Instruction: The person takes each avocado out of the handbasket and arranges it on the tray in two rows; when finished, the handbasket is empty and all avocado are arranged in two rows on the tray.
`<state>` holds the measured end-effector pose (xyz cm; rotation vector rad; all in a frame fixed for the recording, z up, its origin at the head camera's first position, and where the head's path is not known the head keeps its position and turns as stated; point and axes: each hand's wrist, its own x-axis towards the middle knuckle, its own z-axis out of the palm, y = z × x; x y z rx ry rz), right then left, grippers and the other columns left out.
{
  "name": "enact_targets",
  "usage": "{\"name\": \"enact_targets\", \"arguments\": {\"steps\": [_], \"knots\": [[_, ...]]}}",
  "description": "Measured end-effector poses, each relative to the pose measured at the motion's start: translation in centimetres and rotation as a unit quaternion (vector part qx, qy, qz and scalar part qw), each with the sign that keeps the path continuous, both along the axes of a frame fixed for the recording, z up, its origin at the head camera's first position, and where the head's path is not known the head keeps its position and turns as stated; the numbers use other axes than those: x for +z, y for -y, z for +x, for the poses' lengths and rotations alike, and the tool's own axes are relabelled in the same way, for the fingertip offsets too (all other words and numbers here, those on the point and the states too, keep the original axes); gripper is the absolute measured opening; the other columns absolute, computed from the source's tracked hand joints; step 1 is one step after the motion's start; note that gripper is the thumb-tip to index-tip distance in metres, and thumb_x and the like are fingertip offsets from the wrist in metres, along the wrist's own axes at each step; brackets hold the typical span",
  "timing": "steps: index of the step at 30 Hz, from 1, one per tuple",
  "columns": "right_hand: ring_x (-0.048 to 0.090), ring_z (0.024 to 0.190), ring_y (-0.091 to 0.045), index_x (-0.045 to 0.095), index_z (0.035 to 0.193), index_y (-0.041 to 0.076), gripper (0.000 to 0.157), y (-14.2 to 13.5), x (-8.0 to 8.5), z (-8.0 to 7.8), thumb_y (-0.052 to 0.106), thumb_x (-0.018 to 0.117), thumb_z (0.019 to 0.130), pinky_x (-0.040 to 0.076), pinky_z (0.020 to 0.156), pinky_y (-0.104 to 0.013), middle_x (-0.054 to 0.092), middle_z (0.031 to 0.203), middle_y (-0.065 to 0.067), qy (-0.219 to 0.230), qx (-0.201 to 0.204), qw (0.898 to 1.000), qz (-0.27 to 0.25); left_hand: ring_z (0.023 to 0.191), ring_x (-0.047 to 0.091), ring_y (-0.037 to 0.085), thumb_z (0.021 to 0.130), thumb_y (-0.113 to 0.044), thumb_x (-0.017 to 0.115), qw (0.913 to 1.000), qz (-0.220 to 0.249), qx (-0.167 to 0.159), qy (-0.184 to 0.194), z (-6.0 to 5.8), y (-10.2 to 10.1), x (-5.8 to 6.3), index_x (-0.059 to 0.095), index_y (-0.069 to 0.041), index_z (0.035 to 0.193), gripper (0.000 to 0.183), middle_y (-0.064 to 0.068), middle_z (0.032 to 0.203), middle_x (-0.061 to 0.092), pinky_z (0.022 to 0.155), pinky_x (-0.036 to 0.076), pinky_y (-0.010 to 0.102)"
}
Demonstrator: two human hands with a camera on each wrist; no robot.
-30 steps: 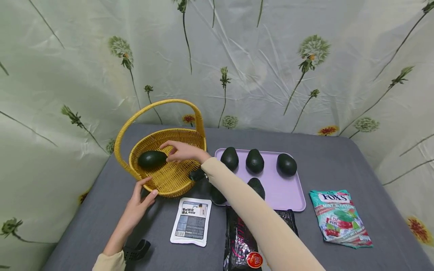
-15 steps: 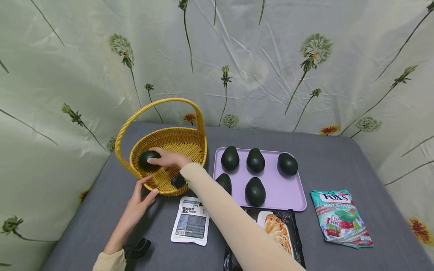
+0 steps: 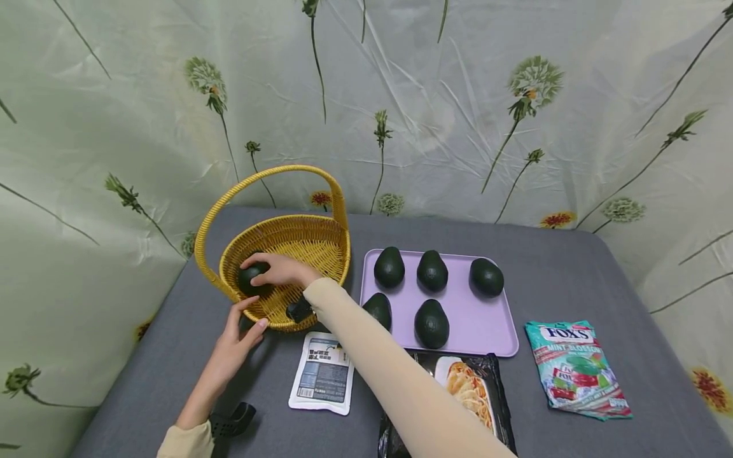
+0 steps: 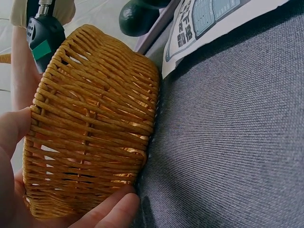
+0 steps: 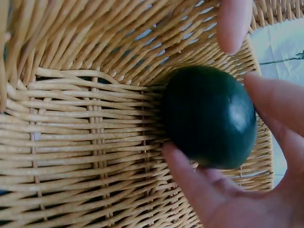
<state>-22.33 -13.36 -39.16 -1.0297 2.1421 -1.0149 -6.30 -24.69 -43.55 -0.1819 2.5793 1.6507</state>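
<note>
A dark green avocado point(image 3: 246, 280) lies at the left side inside the yellow wicker basket point(image 3: 306, 235). My right hand point(image 3: 282, 270) reaches in and holds this avocado, thumb and fingers around it. In the right wrist view the avocado point(image 5: 209, 116) sits close to the woven wall, with fingertips at several sides. My left hand point(image 3: 231, 346) grips the basket's near left rim. Seen from the left wrist, its digits lie along the rim and low on the outside of the basket point(image 4: 90, 123).
Several avocados point(image 3: 432, 324) rest on a lilac tray point(image 3: 475, 324) right of the basket. A white pouch point(image 3: 322, 375), a black food package with a noodle picture point(image 3: 469, 391) and a FOX'S candy bag point(image 3: 577, 370) lie on the grey cloth. The basket handle point(image 3: 298, 169) arches above.
My right hand has moved left onto the avocado in the basket and taken hold of it. The avocado has turned from lengthwise to more end-on. My left hand stays on the rim.
</note>
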Motion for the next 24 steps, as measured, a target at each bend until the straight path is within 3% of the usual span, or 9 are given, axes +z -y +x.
{"name": "enact_targets", "arguments": {"steps": [5,9,12,18,24], "knots": [[0.053,0.108,-0.016,0.056,0.127,0.011,0.036,-1.2,0.4,-0.3,0.013,0.066,0.092,0.044,0.083,-0.02,0.054,0.128,-0.007,-0.015,-0.027,1.0,-0.002,0.119,0.048,0.046,0.102,-0.027,0.049,1.0,0.006,-0.002,-0.007,0.0,0.0,-0.1,0.017,-0.011,0.149,0.059,0.023,0.153,0.011,0.093,0.047,0.047],[0.052,0.103,-0.017,0.051,0.125,0.01,0.034,-3.0,0.9,-1.3,0.014,0.063,0.094,0.044,0.081,-0.022,0.051,0.127,-0.009,-0.014,-0.007,1.0,0.0,0.12,0.047,0.045,0.102,-0.026,0.049,0.9999,0.009,-0.002,-0.013,0.0,0.0,-0.1,0.018,-0.01,0.148,0.058,0.022,0.153,0.011,0.093,0.047,0.047],[0.051,0.098,-0.019,0.047,0.13,0.009,0.035,-4.7,1.3,-2.0,0.013,0.057,0.097,0.047,0.078,-0.034,0.047,0.129,-0.011,0.012,0.013,1.0,-0.013,0.12,0.047,0.045,0.102,-0.027,0.049,0.9999,0.007,-0.002,-0.014,0.0,0.0,-0.1,0.019,-0.01,0.148,0.058,0.021,0.154,0.01,0.093,0.047,0.047],[0.051,0.106,-0.019,0.039,0.144,0.012,0.046,-9.2,2.8,-3.2,0.016,0.052,0.099,0.049,0.087,-0.049,0.039,0.139,-0.009,0.058,0.033,0.996,-0.056,0.12,0.046,0.046,0.102,-0.025,0.049,0.9998,0.005,-0.005,-0.018,-0.1,0.1,0.0,0.018,-0.009,0.149,0.058,0.022,0.154,0.01,0.092,0.048,0.046],[0.054,0.104,-0.023,0.04,0.143,0.017,0.048,-15.5,4.3,-3.4,0.017,0.056,0.097,0.052,0.081,-0.045,0.045,0.133,-0.007,0.063,0.008,0.993,-0.096,0.119,0.047,0.046,0.102,-0.024,0.049,0.9997,0.007,-0.007,-0.02,0.0,0.1,-0.3,0.019,-0.009,0.149,0.058,0.022,0.154,0.01,0.092,0.048,0.045]]}}
